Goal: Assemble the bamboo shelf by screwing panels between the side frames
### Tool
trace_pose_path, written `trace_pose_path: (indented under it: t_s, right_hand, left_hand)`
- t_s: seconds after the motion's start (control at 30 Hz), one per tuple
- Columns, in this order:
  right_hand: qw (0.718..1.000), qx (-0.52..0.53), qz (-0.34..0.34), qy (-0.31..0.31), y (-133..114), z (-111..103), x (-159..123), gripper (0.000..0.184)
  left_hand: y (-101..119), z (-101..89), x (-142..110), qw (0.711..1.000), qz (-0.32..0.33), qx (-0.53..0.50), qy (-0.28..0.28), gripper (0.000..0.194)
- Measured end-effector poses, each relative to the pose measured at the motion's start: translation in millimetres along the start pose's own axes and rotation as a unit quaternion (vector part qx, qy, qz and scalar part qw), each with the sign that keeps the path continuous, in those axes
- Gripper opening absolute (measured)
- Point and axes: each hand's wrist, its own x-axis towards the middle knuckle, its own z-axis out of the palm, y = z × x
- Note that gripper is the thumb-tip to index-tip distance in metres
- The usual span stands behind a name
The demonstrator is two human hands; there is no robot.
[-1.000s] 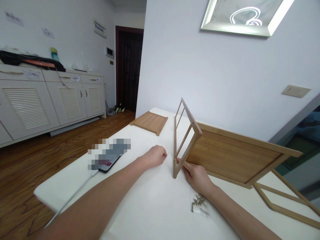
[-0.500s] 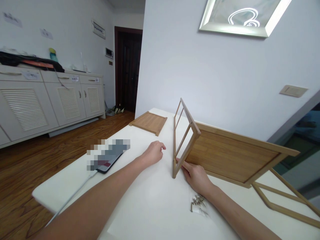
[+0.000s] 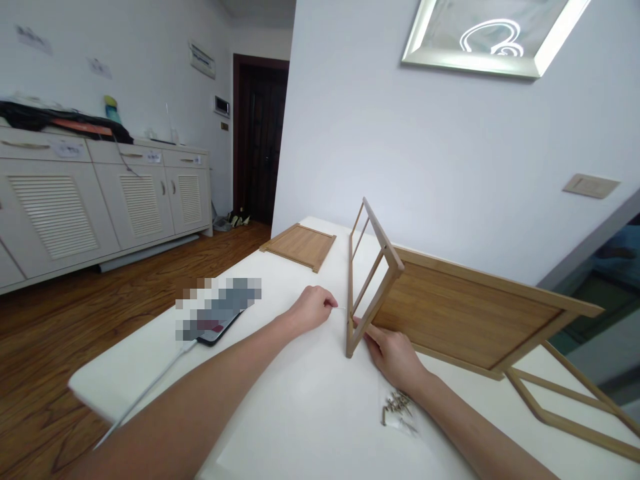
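Observation:
A slatted wooden frame [image 3: 384, 273] stands upright on the white table, set against one end of a long wooden panel [image 3: 450, 310] that rests on its edge. Behind that frame, my right hand [image 3: 395, 353] is closed around its lower part, close to where frame and panel meet; the fingertips are partly hidden. My left hand [image 3: 313, 308] is on the other side, pinching a thin pale rod [image 3: 340, 308], perhaps a hex key, that points at the frame's lower bar. Several screws [image 3: 397, 403] lie on a clear plastic bag near my right wrist.
A smaller wooden panel [image 3: 303, 247] lies flat at the table's far end. A phone [image 3: 220, 327] with a white cable [image 3: 145, 387] is near the left edge. Another open wooden frame [image 3: 565, 427] lies at the right. Behind the table rises a wall [image 3: 425, 153].
My left hand has shifted slightly and its fingers have turned, so the thin rod now points toward the frame. My right hand and the frame keep their places; the view has moved a little.

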Motion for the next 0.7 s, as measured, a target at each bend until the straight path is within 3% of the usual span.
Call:
trace_pose_path:
  t_s: [0.5,0.7]
  right_hand:
    - [1.0,-0.017,-0.01,0.009,0.8,1.2,0.4,0.048]
    - [1.0,-0.007,-0.01,0.006,2.4,2.2,0.2,0.048]
  left_hand:
    - [2.5,8.4,-1.0,0.997,0.031,0.012,-0.067,0.029]
    - [-1.3,11.2,-0.5,0.997,0.028,0.033,-0.07,0.025]
